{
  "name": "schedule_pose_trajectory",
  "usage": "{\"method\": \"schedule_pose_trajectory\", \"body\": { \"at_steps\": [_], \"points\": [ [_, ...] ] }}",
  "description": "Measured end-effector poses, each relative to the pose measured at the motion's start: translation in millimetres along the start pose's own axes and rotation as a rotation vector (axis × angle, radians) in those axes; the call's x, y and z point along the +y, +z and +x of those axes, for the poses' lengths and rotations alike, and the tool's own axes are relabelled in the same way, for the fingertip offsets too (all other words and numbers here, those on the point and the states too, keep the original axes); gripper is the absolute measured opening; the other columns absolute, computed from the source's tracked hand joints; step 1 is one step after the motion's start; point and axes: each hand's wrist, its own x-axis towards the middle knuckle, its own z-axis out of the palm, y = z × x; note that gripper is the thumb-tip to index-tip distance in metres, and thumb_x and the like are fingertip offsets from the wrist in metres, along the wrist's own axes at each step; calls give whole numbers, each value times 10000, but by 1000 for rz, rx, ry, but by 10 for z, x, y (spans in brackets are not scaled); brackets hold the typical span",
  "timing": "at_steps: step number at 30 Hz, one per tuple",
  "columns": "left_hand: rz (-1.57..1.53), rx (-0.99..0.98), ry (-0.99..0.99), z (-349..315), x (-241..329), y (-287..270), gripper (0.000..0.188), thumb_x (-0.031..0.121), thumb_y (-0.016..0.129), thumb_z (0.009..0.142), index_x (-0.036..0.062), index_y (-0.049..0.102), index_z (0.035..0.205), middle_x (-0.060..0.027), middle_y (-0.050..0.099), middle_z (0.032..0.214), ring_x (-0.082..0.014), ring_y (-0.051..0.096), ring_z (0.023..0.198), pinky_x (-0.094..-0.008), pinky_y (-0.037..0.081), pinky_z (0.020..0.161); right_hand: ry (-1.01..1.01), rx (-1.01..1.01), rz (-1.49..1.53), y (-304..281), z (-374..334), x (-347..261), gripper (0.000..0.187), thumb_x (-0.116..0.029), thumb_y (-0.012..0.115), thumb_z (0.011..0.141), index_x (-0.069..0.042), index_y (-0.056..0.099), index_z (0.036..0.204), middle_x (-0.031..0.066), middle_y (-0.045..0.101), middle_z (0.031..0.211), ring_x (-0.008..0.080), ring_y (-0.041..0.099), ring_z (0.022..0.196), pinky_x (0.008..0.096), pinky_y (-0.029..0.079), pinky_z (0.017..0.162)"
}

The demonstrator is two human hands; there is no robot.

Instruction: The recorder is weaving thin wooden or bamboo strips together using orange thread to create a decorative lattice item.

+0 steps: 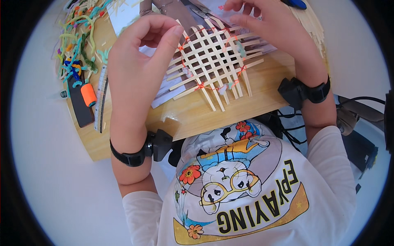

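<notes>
A woven lattice of pale bamboo strips [211, 61] lies on the table in front of me, its loose strip ends sticking out all round. Orange thread ties and a few pale green and whitish tufts ring its woven middle. At its upper left edge, my left hand [143, 53] has thumb and forefinger pressed together by a strip end; what they pinch, if anything, is too small to make out. Above the upper right edge hovers my right hand [266, 20], its fingers bent and apart from the thumb, with nothing visible between them.
Scissors [200, 11] lie behind the lattice, beside brown fabric [174, 10] and white paper [164, 96]. Leftward are tangled coloured fuzzy strands [78, 41], an orange thread spool [88, 95], a ruler [101, 100] and a dark flat bar [81, 108]. Loose bamboo strips [312, 26] fill the far right.
</notes>
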Motion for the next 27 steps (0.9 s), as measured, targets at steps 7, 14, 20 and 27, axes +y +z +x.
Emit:
{"method": "schedule_pose_trajectory", "body": {
  "at_steps": [7,14,20,27],
  "points": [
    [19,-11,-1,-2,-5,8,157,137,683,889,-2,665,961,5,659,883,-74,582,815,-228,460,795,-57,-35,-124,9,79,-25,225,-168,644,880,-3,633,1033,125,645,878,233,611,803,327,486,716],
    [16,-12,-7,5,17,7,155,138,682,890,1,664,960,3,655,880,-72,576,819,-223,454,793,11,-45,-111,-30,279,197,188,-121,620,889,0,636,1033,118,648,832,216,605,758,318,479,684],
    [-46,15,-4,-16,8,17,154,136,690,885,5,664,960,3,652,883,-73,575,823,-225,455,792,-106,159,-202,-118,147,289,166,-96,617,896,1,640,1028,117,639,834,213,592,760,321,470,672],
    [-19,-10,-24,2,4,9,154,133,683,888,-1,661,962,1,653,891,-74,577,833,-221,453,803,-26,434,-266,-101,314,402,181,-105,650,878,-11,645,1033,116,637,900,217,589,804,317,470,705]
  ]
}}
